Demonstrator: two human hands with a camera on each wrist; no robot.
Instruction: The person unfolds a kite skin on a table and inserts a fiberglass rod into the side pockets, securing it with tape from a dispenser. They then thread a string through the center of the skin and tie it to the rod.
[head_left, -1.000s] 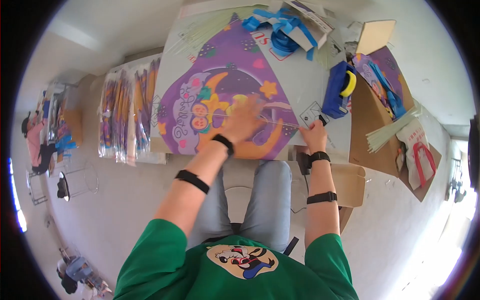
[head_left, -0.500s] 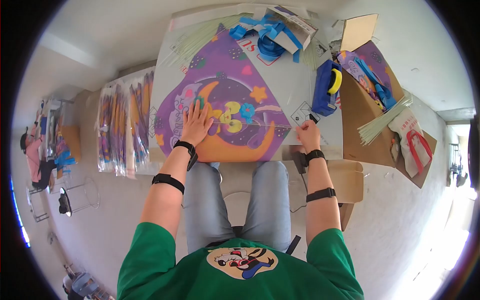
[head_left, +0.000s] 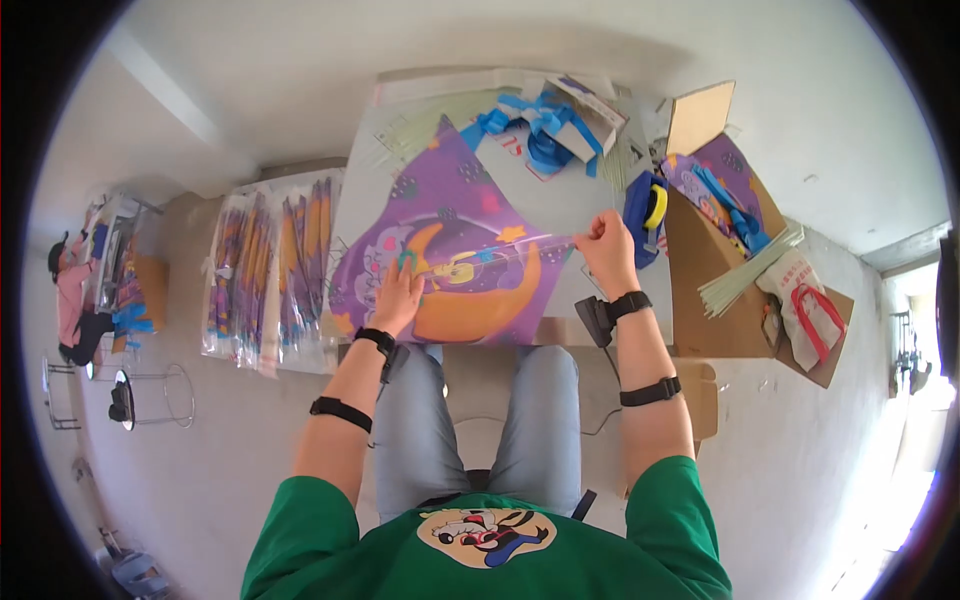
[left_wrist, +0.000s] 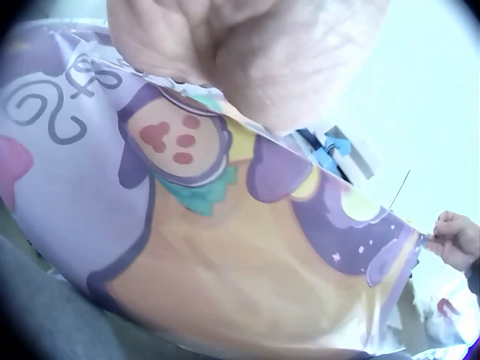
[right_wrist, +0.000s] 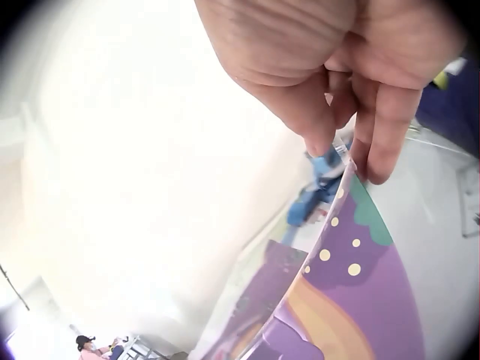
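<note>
A purple printed kite [head_left: 452,200], with a yellow figure and an orange crescent moon, spreads across the near part of the table. At the kite's right corner my right hand [head_left: 607,250] pinches the tip between thumb and fingers, raised off the table. A small clear piece [right_wrist: 341,150] shows at the pinched tip in the right wrist view. On the kite's left part, my left hand [head_left: 400,295] holds the cloth by a raised fold; its fingertips are hidden in the left wrist view. The fold runs straight from the left palm [left_wrist: 255,60] toward the right hand.
Blue ribbon [head_left: 545,135] lies at the back near pale thin sticks [head_left: 425,130]. A blue tape dispenser [head_left: 640,215] stands right of my right hand, beside a cardboard box [head_left: 715,290]. Bagged printed pieces [head_left: 270,260] lie left. Another person [head_left: 70,300] is far left.
My left hand has swept left from the kite's middle and now holds its left part. My right hand has lifted the right corner, and the cloth is raised along a fold.
</note>
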